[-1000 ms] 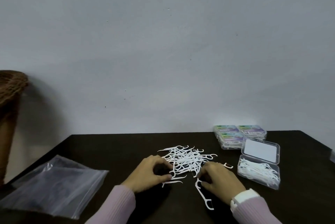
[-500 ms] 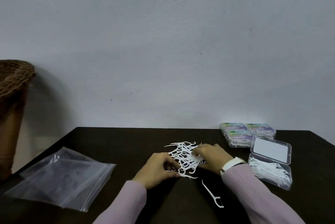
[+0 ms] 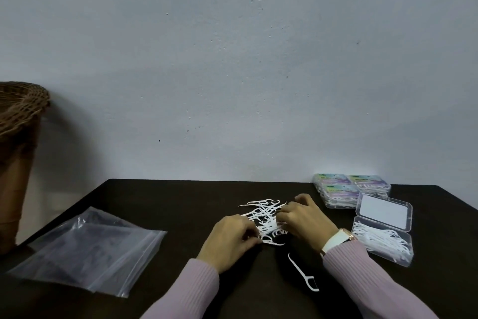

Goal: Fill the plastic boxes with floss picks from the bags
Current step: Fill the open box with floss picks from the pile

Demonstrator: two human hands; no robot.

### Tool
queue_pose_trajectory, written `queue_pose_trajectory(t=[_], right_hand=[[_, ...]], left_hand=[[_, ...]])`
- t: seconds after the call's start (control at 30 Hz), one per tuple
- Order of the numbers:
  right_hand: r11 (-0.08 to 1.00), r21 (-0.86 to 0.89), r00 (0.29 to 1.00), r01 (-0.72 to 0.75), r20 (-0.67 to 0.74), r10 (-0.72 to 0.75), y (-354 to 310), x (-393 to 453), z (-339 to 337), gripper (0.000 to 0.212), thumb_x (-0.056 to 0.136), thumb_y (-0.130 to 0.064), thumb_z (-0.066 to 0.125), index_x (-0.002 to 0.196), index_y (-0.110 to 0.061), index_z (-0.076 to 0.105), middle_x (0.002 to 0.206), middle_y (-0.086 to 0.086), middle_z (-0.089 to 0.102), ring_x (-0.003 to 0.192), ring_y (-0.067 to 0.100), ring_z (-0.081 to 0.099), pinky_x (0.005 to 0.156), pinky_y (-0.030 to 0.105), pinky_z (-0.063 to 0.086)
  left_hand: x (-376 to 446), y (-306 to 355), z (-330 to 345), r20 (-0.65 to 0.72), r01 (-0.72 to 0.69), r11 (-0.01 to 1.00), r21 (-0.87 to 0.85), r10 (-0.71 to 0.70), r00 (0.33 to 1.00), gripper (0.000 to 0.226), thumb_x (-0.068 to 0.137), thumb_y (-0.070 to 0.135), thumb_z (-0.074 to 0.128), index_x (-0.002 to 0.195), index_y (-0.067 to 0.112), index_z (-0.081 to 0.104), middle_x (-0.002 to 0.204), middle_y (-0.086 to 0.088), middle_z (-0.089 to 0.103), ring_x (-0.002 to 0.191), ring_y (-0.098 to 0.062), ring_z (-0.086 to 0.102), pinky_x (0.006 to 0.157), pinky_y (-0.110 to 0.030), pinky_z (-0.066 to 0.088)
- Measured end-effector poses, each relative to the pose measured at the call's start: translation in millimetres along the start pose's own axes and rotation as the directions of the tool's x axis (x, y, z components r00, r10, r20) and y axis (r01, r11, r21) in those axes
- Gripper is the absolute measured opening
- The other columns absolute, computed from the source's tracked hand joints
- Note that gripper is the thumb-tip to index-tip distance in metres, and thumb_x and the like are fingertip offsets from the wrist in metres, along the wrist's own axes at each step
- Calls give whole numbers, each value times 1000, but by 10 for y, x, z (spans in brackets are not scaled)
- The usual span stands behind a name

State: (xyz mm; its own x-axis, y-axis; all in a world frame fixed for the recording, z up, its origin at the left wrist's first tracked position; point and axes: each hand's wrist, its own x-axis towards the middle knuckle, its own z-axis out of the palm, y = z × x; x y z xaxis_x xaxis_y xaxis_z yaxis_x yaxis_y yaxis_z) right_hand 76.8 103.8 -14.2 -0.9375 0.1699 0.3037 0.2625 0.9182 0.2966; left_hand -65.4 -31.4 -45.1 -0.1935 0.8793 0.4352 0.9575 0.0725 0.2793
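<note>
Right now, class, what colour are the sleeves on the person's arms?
Pale pink, ribbed knit sleeves, seen clearly in the head view.

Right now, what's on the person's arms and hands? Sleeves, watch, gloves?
Both hands are bare, no gloves: left hand, right hand. Both arms wear ribbed pale pink knit sleeves reaching the wrists. The right wrist carries a watch with a white strap and a rose-gold case. No rings can be made out.

Pale grey wall (image 3: 232,60); dark table (image 3: 168,197); wicker basket (image 3: 18,104) left
</note>
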Motion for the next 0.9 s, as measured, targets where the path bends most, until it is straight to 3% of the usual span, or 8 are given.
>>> queue_pose_trajectory(t=[0.1,0.17,0.27,0.33,0.43,0.57,0.8,0.9], right_hand=[[999,-13,999,-36,-37,35,46,-49,-7,25,50,-36,87,61,-32,66,59,-15,60,57,2,61,74,30,52],[998,-16,988,-67,-143,64,90,-83,-2,27,49,-36,87,59,-32,63,54,-15,56,50,1,58,67,28,53],[994,75,977,-73,-193,87,154,-157,-56,19,60,-32,80,65,-28,61,59,-12,58,51,5,59,65,32,55],[977,196,976,-83,-180,119,190,-218,-92,10,75,-27,70,73,-19,64,68,-6,62,59,16,62,66,32,51],[929,325,971,-178,-96,220,229,-303,-123,14,89,-25,59,86,-12,62,80,0,58,76,23,59,66,27,37],[870,438,955,-226,-76,286,262,-443,-136,17,89,-27,59,93,-12,63,85,-3,61,81,15,58,73,28,46],[709,615,887,-344,-34,461,264,-682,-83,6,84,-23,67,80,-19,63,67,-10,61,66,3,59,67,18,46],[667,651,867,-362,-26,497,281,-740,-41,18,82,-22,69,73,-33,57,66,-13,61,72,2,62,67,14,48]], left_hand=[[-12,-6,-5,-96,64,994,-89,-73,993,13,89,37,61,94,26,68,92,12,63,88,-1,55,80,-18,43],[-15,0,8,-157,78,991,-111,-95,983,9,91,28,60,95,27,67,90,15,61,87,0,54,80,-18,45],[-14,29,43,-222,104,980,-168,-141,965,11,91,22,58,99,27,64,93,18,58,88,1,53,81,-16,44],[10,44,68,-178,107,973,-206,-144,973,15,90,25,60,105,27,63,99,18,57,94,2,51,86,-18,43],[76,58,98,10,93,970,-225,-94,996,39,84,36,67,121,31,57,121,17,52,114,4,42,102,-21,36],[212,87,162,227,47,991,-128,-16,974,56,86,39,64,137,27,44,141,12,42,131,-2,31,110,-24,26],[361,147,211,169,-28,997,-66,39,985,31,88,35,62,117,26,63,115,10,57,112,-6,50,96,-27,41],[368,186,204,132,-122,992,35,117,984,24,92,28,57,114,21,66,113,7,62,107,-9,54,91,-26,43]])
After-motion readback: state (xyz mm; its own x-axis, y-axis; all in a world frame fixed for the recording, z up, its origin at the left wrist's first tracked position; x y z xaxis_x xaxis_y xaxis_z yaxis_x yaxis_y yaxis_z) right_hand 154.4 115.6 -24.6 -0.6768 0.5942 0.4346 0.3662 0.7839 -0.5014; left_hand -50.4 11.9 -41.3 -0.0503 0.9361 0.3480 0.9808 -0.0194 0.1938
